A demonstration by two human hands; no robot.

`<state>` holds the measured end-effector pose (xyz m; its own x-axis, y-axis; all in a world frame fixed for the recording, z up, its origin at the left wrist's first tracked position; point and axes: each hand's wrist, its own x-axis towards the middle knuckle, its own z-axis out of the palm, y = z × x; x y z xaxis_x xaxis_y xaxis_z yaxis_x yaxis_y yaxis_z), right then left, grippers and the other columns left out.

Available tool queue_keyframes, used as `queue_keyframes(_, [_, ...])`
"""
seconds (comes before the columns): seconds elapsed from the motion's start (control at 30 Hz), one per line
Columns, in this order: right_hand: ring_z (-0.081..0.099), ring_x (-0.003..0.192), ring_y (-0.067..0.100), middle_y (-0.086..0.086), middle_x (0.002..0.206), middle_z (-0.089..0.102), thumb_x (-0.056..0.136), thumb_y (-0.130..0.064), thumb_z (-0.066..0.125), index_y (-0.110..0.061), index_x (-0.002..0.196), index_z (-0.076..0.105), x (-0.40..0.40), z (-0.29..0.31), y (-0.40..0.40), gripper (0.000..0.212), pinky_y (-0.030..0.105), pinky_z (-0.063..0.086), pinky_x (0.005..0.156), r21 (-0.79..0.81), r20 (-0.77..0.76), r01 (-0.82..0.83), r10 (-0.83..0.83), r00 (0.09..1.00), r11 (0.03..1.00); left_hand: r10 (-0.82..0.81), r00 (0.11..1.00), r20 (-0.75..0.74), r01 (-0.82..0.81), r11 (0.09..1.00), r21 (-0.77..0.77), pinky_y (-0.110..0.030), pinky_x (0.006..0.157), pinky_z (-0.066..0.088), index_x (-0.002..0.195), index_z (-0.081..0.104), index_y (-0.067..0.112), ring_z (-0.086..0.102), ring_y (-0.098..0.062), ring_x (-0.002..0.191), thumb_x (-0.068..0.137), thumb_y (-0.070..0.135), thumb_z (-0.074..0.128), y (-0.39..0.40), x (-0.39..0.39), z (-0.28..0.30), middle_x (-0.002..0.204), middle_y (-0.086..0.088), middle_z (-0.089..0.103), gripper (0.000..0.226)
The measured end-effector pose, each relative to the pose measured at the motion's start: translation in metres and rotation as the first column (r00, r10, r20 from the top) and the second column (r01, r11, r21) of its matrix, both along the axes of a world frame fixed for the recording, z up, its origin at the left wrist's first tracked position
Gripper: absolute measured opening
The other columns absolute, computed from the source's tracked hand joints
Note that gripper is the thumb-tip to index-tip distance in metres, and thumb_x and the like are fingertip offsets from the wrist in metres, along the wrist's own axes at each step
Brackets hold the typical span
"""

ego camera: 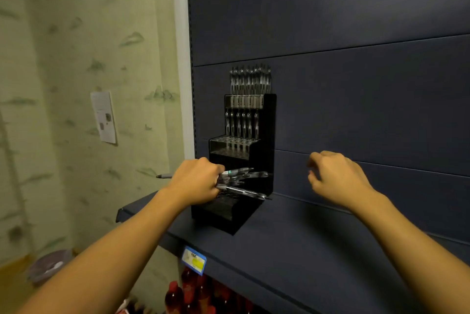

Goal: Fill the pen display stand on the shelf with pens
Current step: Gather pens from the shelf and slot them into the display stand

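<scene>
A black stepped pen display stand (264,151) sits on the dark shelf (292,242) against the back panel. Its top tier holds a full row of clear pens (250,80), and the second tier holds several more (241,123). The lower tiers show bare holes. My left hand (195,181) grips a bundle of pens (244,181) lying crosswise in front of the stand's lower steps; one grey tip pokes out left of the fist. To the right of the stand my right hand (335,179) hovers with fingers loosely curled, holding nothing.
A patterned green wall with a white wall plate (104,116) lies to the left. A blue and yellow price tag (194,260) hangs on the shelf's front edge. Red bottles (188,293) stand on the level below. A lidded bin (48,265) sits on the floor.
</scene>
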<state>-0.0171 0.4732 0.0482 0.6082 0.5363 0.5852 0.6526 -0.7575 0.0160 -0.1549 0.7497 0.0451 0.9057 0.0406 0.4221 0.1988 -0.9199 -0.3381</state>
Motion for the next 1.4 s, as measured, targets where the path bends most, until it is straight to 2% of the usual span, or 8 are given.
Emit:
queue_keyframes(0.27, [0.062,0.092,0.024,0.0,0.108,0.061,0.096,-0.031,0.054,-0.02,0.118,0.06,0.033,0.009,0.043,0.025,0.031,0.044,0.065,-0.026,0.001,0.045,-0.045,0.999,0.999,-0.131,0.991,0.035,0.13,0.991,0.042,-0.032,0.054,0.03,0.082,0.043,0.023,0.056,-0.027,0.07,0.079,0.021,0.053,0.055,0.038,0.01,0.069,0.002,0.05,0.011])
queue_keyframes(0.4, [0.062,0.093,0.024,0.0,0.109,0.061,0.095,-0.031,0.055,-0.02,0.119,0.06,0.038,0.01,0.059,0.026,0.031,0.044,0.065,-0.033,-0.006,0.06,-0.061,0.998,0.998,-0.175,0.984,0.03,0.174,0.984,0.036,-0.032,0.052,0.028,0.079,0.042,0.022,0.049,-0.026,0.065,0.076,0.02,0.052,0.074,0.047,0.014,0.062,0.004,0.041,0.011])
queue_keyframes(0.6, [0.064,0.095,0.026,0.002,0.113,0.063,0.095,-0.031,0.055,-0.019,0.12,0.06,0.038,0.008,0.078,0.029,0.031,0.046,0.067,-0.037,-0.003,0.083,-0.083,0.997,0.996,-0.226,0.974,0.021,0.226,0.974,0.028,-0.031,0.054,0.038,0.076,0.042,0.024,0.054,-0.024,0.067,0.077,0.02,0.053,0.101,0.06,0.017,0.065,0.004,0.049,0.012])
queue_keyframes(0.8, [0.063,0.098,0.026,0.003,0.113,0.062,0.094,-0.031,0.055,-0.019,0.119,0.059,0.028,0.01,0.092,0.028,0.034,0.053,0.073,-0.05,-0.004,0.16,-0.16,0.987,0.986,-0.296,0.955,0.015,0.295,0.954,0.054,-0.033,0.055,0.037,0.085,0.047,0.023,0.059,-0.028,0.073,0.074,0.024,0.049,0.13,0.079,0.015,0.066,0.004,0.046,0.011])
queue_keyframes(0.93, [0.063,0.098,0.026,0.002,0.113,0.062,0.094,-0.031,0.056,-0.019,0.119,0.059,0.021,0.008,0.104,0.028,0.032,0.048,0.071,-0.045,0.006,0.227,-0.227,0.974,0.973,-0.353,0.935,0.02,0.351,0.935,0.057,-0.032,0.059,0.039,0.091,0.051,0.025,0.062,-0.026,0.081,0.078,0.025,0.052,0.148,0.092,0.013,0.078,0.001,0.061,0.013])
queue_keyframes(1.07, [0.063,0.096,0.025,0.0,0.11,0.063,0.094,-0.031,0.058,-0.019,0.118,0.061,0.011,0.011,0.123,0.026,0.035,0.052,0.072,-0.004,-0.011,0.29,-0.29,0.957,0.957,-0.448,0.894,0.013,0.446,0.893,0.055,-0.032,0.06,0.032,0.087,0.043,0.029,0.063,-0.025,0.085,0.078,0.027,0.051,0.167,0.105,0.01,0.086,0.002,0.066,0.012])
queue_keyframes(1.2, [0.063,0.09,0.023,-0.004,0.101,0.065,0.092,-0.028,0.062,-0.02,0.113,0.065,-0.002,0.012,0.143,0.023,0.035,0.053,0.07,0.083,-0.025,0.314,-0.313,0.949,0.946,-0.556,0.831,0.025,0.555,0.831,0.032,-0.032,0.054,0.031,0.085,0.049,0.026,0.061,-0.024,0.074,0.078,0.025,0.054,0.187,0.119,0.008,0.076,0.003,0.062,0.008])
queue_keyframes(1.4, [0.063,0.077,0.018,-0.005,0.084,0.067,0.091,-0.025,0.065,-0.019,0.102,0.069,-0.026,0.012,0.16,0.013,0.04,0.058,0.068,0.16,-0.026,0.316,-0.316,0.948,0.935,-0.712,0.695,0.104,0.713,0.7,0.029,-0.028,0.048,0.023,0.075,0.043,0.029,0.058,-0.024,0.062,0.071,0.028,0.05,0.2,0.133,0.011,0.067,0.005,0.06,0.008])
